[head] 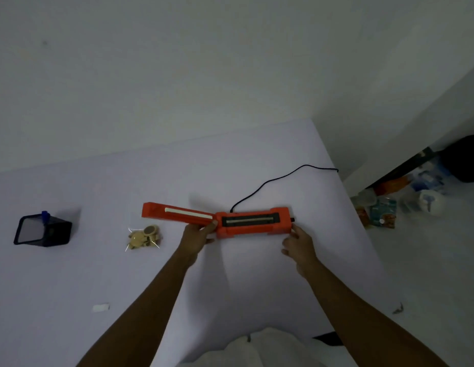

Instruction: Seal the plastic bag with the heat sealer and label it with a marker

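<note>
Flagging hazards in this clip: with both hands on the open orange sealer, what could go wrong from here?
1. The left hand grips the heat sealer near the hinge of its open lid; closing it could pinch fingers.
2. The black cord runs off the table's far edge; shifting the sealer might snag it.
3. The right hand rests by the exposed sealing strip, which might be hot.
</note>
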### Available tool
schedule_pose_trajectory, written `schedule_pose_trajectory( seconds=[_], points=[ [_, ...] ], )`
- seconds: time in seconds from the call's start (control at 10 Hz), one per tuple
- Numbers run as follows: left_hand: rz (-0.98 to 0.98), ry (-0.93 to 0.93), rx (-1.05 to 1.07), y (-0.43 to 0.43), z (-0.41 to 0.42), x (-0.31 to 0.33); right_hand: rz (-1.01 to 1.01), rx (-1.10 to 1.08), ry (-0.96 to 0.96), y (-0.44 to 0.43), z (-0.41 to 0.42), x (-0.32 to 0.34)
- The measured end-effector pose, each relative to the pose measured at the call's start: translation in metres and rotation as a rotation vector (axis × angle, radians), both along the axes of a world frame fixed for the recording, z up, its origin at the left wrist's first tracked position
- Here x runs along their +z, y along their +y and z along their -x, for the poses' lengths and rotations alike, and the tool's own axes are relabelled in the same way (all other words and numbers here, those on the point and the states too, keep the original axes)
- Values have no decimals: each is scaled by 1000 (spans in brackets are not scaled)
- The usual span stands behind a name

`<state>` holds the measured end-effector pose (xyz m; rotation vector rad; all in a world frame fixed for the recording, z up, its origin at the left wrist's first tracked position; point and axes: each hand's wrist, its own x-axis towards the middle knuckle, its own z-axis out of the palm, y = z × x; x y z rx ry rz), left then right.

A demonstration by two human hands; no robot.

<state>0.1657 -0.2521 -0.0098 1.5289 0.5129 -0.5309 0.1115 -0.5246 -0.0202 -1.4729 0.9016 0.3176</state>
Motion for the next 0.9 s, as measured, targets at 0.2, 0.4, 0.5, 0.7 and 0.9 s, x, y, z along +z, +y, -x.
schedule_pose_trajectory(
  seconds=[0.2, 0.4, 0.5, 0.7, 0.9],
  points=[
    [-17, -1, 20, 6, -52, 1, -22, 79, -8, 5, -45, 2],
    [4, 3, 16, 5, -70, 0, 0, 98, -24, 5, -65, 9],
    [1, -1, 2, 6, -69, 1, 29, 122, -21, 5, -63, 12],
    [-17, -28, 23, 18, -62, 12, 202, 77, -143, 23, -64, 40],
    [-407, -192, -78, 81, -52, 46, 433, 333, -336, 72, -89, 95]
  ],
)
